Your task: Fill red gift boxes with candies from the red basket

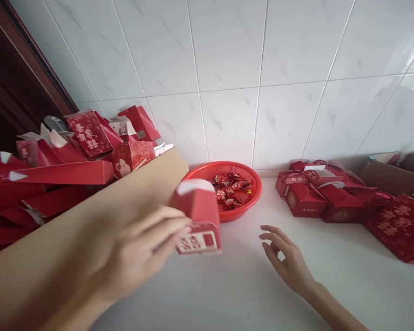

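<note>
1. Judging by what is shown, the work seems partly done: several closed boxes [305, 200] are grouped on the white table [241, 280] at right.
2. Many other boxes [93, 133] are piled in the cardboard carton [165, 177] at left and are probably left to be handled; their filling cannot be told.
3. One red box [203, 207] is gripped by the fingers of the left hand [138, 257], before the basket [239, 212] of candies [232, 186].
4. The left hand is blurred, stretched from the lower left.
5. The right hand [286, 255] is held loosely open, fingers curved, nothing gripped.
</note>
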Motion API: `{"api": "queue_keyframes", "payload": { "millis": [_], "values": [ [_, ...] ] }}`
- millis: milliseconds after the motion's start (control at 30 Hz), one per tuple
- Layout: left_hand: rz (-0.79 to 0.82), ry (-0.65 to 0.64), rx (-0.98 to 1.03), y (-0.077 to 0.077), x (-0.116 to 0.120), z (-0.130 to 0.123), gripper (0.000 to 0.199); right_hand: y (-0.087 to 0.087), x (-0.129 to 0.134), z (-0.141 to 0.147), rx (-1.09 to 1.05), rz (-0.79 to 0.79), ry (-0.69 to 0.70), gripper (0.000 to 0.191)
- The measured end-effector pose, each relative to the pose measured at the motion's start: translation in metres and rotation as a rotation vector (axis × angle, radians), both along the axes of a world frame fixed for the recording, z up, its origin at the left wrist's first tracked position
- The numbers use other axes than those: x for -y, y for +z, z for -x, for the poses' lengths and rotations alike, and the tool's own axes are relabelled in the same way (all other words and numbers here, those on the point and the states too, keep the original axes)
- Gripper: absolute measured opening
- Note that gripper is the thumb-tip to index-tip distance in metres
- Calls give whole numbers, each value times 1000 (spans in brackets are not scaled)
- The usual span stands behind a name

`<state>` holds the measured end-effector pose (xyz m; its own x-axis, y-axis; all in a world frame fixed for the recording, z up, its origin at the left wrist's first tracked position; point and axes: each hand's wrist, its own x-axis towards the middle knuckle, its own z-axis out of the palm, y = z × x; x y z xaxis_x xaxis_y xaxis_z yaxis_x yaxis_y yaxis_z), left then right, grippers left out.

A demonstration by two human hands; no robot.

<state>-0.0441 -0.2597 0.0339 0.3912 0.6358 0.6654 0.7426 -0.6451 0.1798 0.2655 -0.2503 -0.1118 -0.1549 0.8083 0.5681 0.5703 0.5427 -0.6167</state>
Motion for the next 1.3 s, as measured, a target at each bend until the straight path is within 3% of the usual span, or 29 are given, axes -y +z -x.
{"api": "queue_keyframes", "payload": {
  "millis": [100,233,333,500,733,967,1300],
  "values": [
    [-69,-324,-62,-22,-6,-23,21,2,2,3,-78,69,26,20],
    [-79,-462,-55,-59,-15,-52,23,8,5,7,-122,214,21,30],
    [-32,-519,-62,-71,-15,-62,19,13,6,8,-166,218,28,34],
    [30,-521,-106,-72,-19,-63,17,19,7,10,-144,22,59,30],
    [34,-534,-153,-66,-28,-63,29,28,15,20,131,-205,155,34],
    [110,-553,-57,-70,-26,-65,17,30,15,31,238,-176,237,41],
    [238,-572,4,-85,-24,-49,31,34,14,42,201,-102,270,37]
  ]
}}
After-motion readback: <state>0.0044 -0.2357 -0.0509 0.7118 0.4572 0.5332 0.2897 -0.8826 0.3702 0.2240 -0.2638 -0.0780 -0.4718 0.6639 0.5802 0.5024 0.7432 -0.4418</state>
